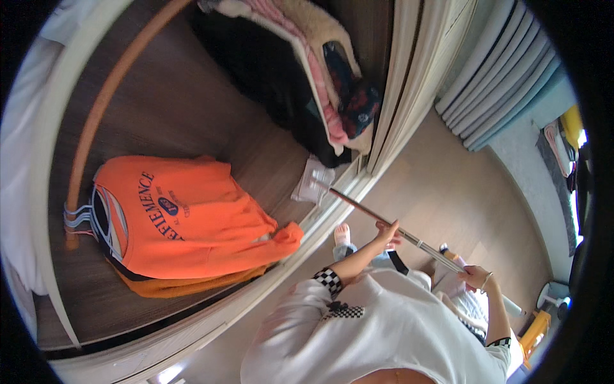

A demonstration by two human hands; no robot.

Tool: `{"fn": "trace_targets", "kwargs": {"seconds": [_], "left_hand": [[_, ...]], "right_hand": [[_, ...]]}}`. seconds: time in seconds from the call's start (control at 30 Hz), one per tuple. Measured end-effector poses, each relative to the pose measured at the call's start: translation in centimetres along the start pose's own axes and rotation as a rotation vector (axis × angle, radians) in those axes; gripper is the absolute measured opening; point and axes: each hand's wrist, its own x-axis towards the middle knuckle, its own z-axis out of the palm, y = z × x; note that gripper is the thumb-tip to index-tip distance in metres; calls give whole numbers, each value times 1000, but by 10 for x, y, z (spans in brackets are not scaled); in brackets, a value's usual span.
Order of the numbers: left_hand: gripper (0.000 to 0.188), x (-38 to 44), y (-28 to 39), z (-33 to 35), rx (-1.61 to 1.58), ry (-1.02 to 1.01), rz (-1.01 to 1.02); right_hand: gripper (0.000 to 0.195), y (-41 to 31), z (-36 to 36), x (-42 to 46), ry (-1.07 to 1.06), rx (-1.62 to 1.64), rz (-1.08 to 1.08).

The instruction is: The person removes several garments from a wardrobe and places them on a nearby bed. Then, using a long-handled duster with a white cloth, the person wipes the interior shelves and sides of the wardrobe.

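A telescopic metal pole (412,238) runs slantwise across my front. My left hand (386,235) is on its middle, thumb along it and the other fingers loosely curled below. Farther down the shaft, my right hand (475,277) is closed around it, and a pale grip end sticks out beyond. The pole's far tip, with a pale fitting, reaches over the sill of an open wardrobe. There it overlaps a whitish flat packet (305,189) on the wardrobe floor; whether they touch, I cannot tell.
An orange sweatshirt (187,216) and other garments hang from a wooden rail (108,96) on the left. Dark, pink and beige clothes (283,62) fill the wardrobe's far side. Sliding-door tracks (331,206) edge it. A grey-blue curtain (499,72) hangs at the upper right.
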Motion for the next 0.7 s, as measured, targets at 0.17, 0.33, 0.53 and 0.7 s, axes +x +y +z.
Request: {"fn": "trace_targets", "kwargs": {"seconds": [0.17, 0.33, 0.53, 0.7], "left_hand": [[23, -48, 123, -97, 503, -52, 695], [26, -222, 325, -101, 375, 631, 1411], [65, -311, 483, -98, 388, 1056, 1685], [81, -323, 569, -107, 595, 1280, 1197]], "right_hand": [[32, -44, 4, 37, 331, -433, -83], [35, -34, -10, 38, 381, -467, -74], [35, -5, -47, -33, 351, -551, -8], [33, -16, -33, -54, 372, -580, 1]]}}
